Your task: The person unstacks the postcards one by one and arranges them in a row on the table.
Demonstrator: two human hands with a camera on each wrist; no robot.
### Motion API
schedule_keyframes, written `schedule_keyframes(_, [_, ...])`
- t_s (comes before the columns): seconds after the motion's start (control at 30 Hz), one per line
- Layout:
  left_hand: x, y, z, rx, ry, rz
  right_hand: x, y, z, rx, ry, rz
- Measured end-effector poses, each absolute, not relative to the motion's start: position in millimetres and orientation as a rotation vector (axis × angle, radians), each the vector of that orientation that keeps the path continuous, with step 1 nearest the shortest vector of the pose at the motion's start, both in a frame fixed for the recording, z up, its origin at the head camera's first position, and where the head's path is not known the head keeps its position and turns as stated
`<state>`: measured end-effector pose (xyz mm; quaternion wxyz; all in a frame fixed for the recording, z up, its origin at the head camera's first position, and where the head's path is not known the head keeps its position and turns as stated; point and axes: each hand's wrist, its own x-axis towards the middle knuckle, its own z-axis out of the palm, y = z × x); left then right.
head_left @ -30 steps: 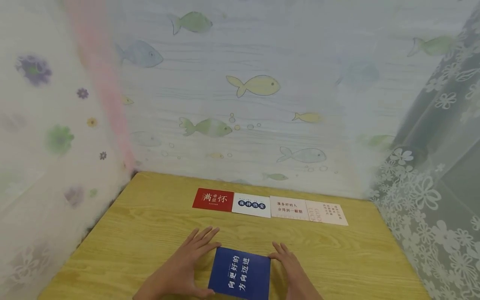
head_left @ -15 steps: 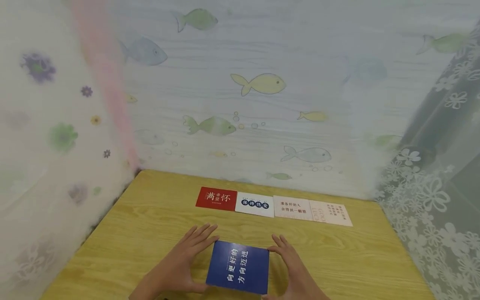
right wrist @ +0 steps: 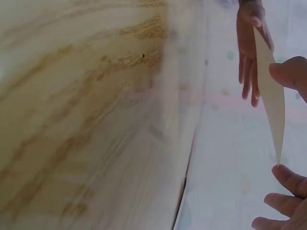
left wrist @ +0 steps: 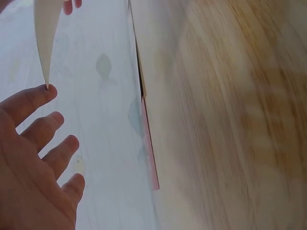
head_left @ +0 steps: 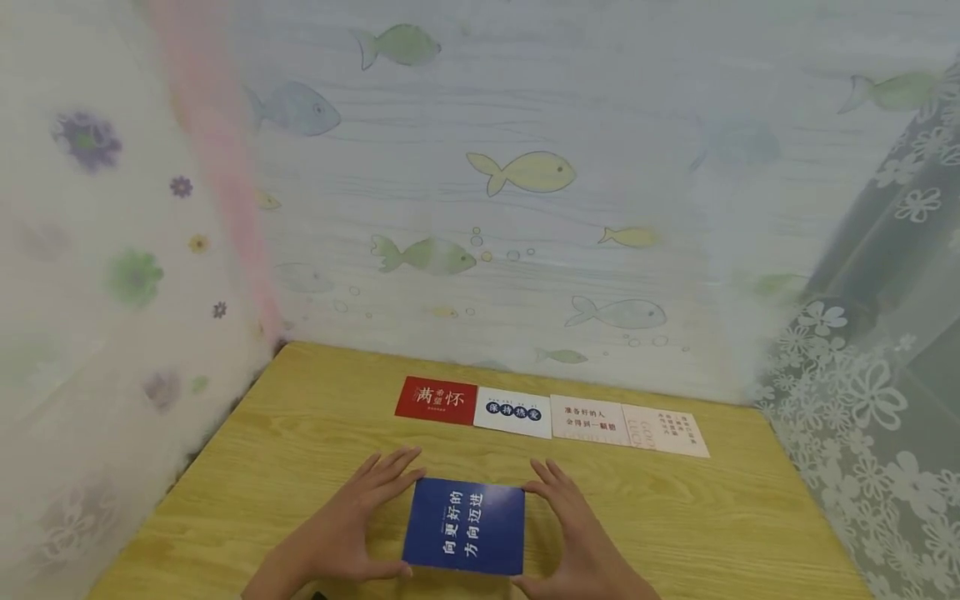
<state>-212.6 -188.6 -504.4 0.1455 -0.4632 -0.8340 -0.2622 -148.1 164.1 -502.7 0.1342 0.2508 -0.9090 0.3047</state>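
Observation:
A blue card (head_left: pixel 465 527) with white lettering is held up off the table between the two hands. My left hand (head_left: pixel 341 525) grips its left edge, thumb at the near corner and index finger at the far one. The right hand (head_left: pixel 577 533) grips the opposite edge the same way. In the left wrist view the pale underside of the card (left wrist: pixel 47 38) meets the index fingertip, while the other fingers spread free. The right wrist view shows the underside of the card (right wrist: pixel 269 86) too, with a thumb and a fingertip touching its edge.
Farther back on the wood-grain table (head_left: pixel 315 417) lies a row of cards: a red card (head_left: pixel 437 401), a white card (head_left: pixel 513 412) and two pale pink cards (head_left: pixel 591 419) side by side. Fish-patterned sheeting (head_left: pixel 637 167) stands behind. A lace curtain (head_left: pixel 862 417) hangs at the right.
Both hands have raised the blue card from the table and drawn it slightly left in the head view. The right thumb now shows at the near corner. The row of cards stays put.

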Motion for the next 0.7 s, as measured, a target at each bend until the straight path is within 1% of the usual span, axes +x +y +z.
schedule_keyframes(0.27, [-219,-199,-504,-1.283,-2.418,-0.711,-161,153,-503,0.758,-2.594,0.843])
schedule_keyframes(0.7, [-243,-219,-506,-1.174,-2.444,-0.59,-196,130,-492,0.783,-2.611,0.849])
